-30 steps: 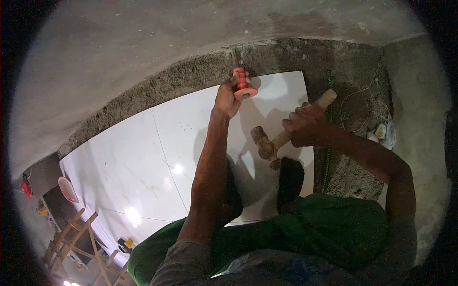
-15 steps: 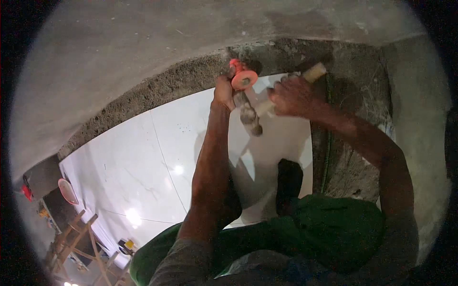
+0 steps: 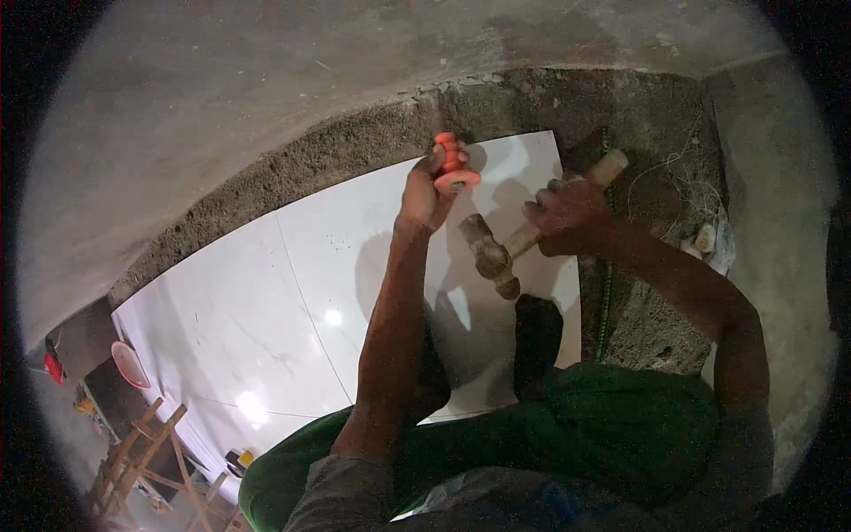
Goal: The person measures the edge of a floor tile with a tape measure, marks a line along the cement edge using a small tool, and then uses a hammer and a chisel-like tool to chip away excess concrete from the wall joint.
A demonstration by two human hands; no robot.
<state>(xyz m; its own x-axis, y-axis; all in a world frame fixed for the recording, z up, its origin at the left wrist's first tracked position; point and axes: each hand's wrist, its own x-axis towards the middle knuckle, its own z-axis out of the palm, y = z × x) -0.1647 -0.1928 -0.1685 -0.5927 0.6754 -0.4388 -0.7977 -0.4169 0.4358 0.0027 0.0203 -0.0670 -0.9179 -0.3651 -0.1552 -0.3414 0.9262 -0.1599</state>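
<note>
- one left hand gripped one orange-handled chisel.
- one right hand, at three o'clock of it, clutched one wooden-handled hammer.
- two white tiles lay beneath.

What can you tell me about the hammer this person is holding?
The hammer has a pale wooden handle and a dull, dirt-caked grey head. The right hand grips the handle mid-length, its butt end sticking out up and to the right. The head hangs down-left over the glossy white tile, apparently raised off it.

Hammer right of the chisel, both over the tile.
</note>
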